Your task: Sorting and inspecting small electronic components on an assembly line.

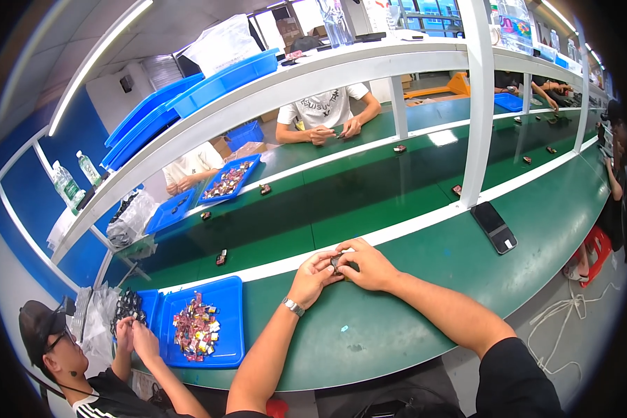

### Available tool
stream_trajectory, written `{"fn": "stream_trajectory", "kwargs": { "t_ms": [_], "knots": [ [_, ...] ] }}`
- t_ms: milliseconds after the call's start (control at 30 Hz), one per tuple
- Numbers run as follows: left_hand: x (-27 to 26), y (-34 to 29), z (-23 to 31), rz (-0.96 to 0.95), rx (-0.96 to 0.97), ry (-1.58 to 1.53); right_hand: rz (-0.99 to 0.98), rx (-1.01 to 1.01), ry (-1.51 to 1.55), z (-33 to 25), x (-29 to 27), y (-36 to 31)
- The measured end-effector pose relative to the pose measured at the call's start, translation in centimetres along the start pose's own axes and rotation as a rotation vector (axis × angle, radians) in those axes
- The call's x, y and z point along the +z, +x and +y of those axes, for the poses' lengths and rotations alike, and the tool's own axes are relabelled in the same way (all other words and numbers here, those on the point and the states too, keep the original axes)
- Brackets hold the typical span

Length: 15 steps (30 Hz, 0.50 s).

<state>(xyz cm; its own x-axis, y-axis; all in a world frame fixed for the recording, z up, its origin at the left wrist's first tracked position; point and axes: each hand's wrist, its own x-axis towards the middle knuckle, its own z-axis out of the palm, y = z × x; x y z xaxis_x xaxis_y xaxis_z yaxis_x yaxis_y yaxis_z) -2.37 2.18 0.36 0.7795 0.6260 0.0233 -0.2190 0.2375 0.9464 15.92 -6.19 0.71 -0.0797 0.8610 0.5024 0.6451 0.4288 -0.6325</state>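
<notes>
My left hand (312, 280), with a metal watch on its wrist, and my right hand (370, 266) meet over the near green tabletop. Between their fingertips is a small dark part (337, 262), mostly covered by the fingers, so its exact kind does not show. Both hands are closed on it. To the left of my left arm stands a blue tray (235, 327) with a heap of small red, white and yellow pieces (195, 331). A black phone (492, 226) lies on the table to the right of my right hand.
Beyond a white rail runs a dark green conveyor belt (355, 195) with several small parts on it. White posts (477, 104) hold up a shelf. A co-worker (56, 341) sits at my left; others work across the belt. A red stool (595, 254) stands at right.
</notes>
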Motion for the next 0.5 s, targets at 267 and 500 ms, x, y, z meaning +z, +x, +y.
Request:
{"fn": "stream_trajectory", "kwargs": {
  "t_ms": [267,500],
  "knots": [
    [-0.3,-0.1,-0.2,-0.012,0.019,0.014,0.076,-0.016,0.001,-0.1,0.8,-0.1],
    [-0.4,0.1,-0.2,-0.012,0.02,-0.036,0.12,0.008,0.056,0.1,1.4,0.0]
  ]
}}
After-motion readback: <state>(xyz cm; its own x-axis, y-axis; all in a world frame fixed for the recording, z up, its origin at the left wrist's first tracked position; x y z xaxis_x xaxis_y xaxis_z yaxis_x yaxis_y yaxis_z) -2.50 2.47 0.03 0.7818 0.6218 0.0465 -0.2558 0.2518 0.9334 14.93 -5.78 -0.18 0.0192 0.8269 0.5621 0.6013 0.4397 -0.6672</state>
